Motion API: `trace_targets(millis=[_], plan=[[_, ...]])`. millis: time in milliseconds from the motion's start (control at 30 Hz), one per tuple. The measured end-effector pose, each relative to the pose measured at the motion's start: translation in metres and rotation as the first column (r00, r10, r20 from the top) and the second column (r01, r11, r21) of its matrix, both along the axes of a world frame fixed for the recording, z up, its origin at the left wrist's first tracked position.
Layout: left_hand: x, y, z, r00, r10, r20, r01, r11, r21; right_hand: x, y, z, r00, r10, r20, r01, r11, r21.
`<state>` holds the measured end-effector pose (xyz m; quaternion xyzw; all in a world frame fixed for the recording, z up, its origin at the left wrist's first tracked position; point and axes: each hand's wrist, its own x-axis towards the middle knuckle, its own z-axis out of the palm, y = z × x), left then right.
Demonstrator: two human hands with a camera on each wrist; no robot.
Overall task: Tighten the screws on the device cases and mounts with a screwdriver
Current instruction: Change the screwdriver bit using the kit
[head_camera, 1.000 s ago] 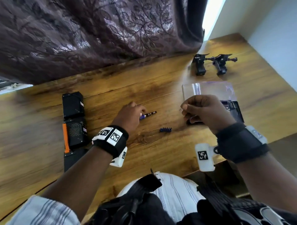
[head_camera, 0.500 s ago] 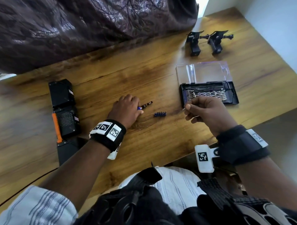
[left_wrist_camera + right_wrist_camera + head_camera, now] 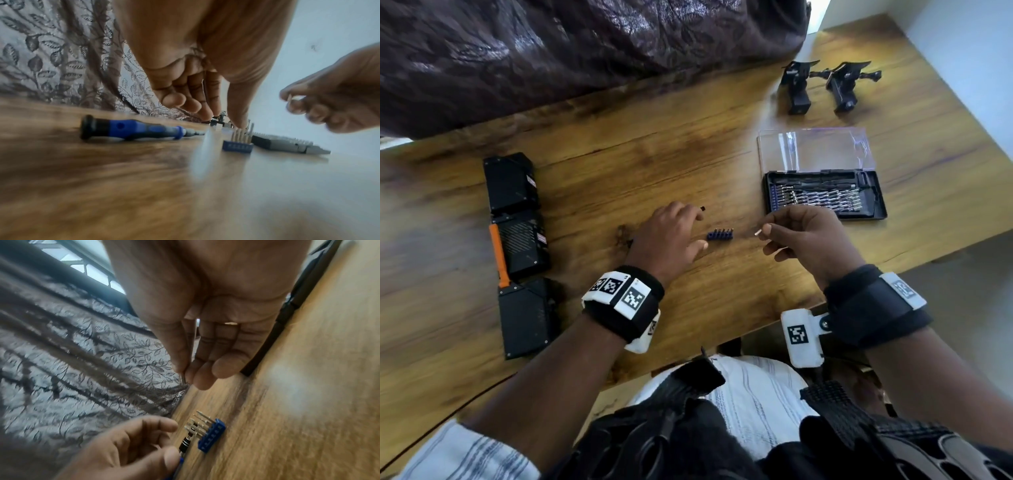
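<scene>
A blue-and-black screwdriver (image 3: 131, 131) lies on the wooden table (image 3: 654, 164). My left hand (image 3: 697, 228) hovers just over it with loosely curled fingers and holds nothing; only the driver's tip (image 3: 703, 208) shows past the fingers in the head view. My right hand (image 3: 765, 231) pinches a small silver bit (image 3: 758, 233) between thumb and forefinger, just right of a blue bit holder (image 3: 719, 234) with several bits standing in it. Three black device cases (image 3: 520, 243) lie in a row at the left. Two black mounts (image 3: 818, 85) sit at the far right.
An open black bit case (image 3: 825, 197) with a clear lid (image 3: 815, 147) lies right of my right hand. A dark patterned curtain (image 3: 585, 51) hangs along the table's far edge. The table's near edge runs just under my wrists.
My right hand has come left from the bit case toward the blue holder, carrying the bit. My left hand has stayed over the screwdriver. The head view has shifted.
</scene>
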<state>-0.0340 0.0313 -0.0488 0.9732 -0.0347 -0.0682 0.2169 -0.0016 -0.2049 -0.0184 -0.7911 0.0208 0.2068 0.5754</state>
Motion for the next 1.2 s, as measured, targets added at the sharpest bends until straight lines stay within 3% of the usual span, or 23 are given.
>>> trace_targets(millis=[133, 200, 367, 533, 600, 733, 833, 933, 1033, 1100, 1200], plan=[[-0.002, -0.011, 0.013, 0.995, 0.097, -0.010, -0.094, 0.926, -0.367, 0.010, 0.022, 0.006, 0.963, 0.183, 0.196, -0.140, 0.967, -0.214], [-0.002, -0.012, 0.014, 0.990, 0.133, -0.040, -0.137, 0.890, -0.436, 0.014, 0.037, 0.007, 0.927, 0.266, 0.266, -0.188, 0.940, -0.285], [0.000, -0.014, -0.008, 0.980, 0.134, -0.146, -0.164, 0.961, -0.224, 0.025, 0.057, -0.006, 0.895, 0.271, 0.354, -0.125, 0.915, -0.384], [0.005, -0.020, -0.017, 0.987, 0.100, -0.128, -0.113, 0.989, -0.100, 0.018, 0.049, -0.025, 0.896, 0.370, 0.246, -0.220, 0.851, -0.478], [0.008, -0.022, -0.018, 0.988, 0.103, -0.116, -0.112, 0.991, -0.079, 0.016, 0.043, -0.031, 0.913, 0.353, 0.203, -0.231, 0.859, -0.457], [0.013, -0.022, -0.015, 0.983, 0.090, -0.163, -0.104, 0.991, -0.081, 0.015, 0.035, -0.032, 0.972, 0.211, 0.101, -0.183, 0.955, -0.235], [0.015, -0.017, -0.002, 0.972, 0.124, -0.201, -0.166, 0.964, -0.209, 0.014, 0.035, -0.020, 0.987, 0.155, 0.050, -0.151, 0.985, -0.086], [0.015, -0.010, 0.022, 0.953, 0.202, -0.225, -0.287, 0.835, -0.470, 0.016, 0.037, 0.005, 0.994, 0.105, 0.031, -0.107, 0.991, 0.074], [0.013, -0.006, 0.045, 0.932, 0.236, -0.275, -0.362, 0.602, -0.711, 0.021, 0.040, 0.029, 0.994, 0.084, 0.070, -0.096, 0.977, 0.191], [0.012, -0.004, 0.056, 0.924, 0.263, -0.277, -0.372, 0.458, -0.807, 0.026, 0.042, 0.045, 0.990, 0.065, 0.129, -0.094, 0.968, 0.234], [0.009, -0.004, 0.072, 0.924, 0.281, -0.259, -0.348, 0.338, -0.874, 0.034, 0.049, 0.065, 0.961, 0.020, 0.275, -0.093, 0.962, 0.255]])
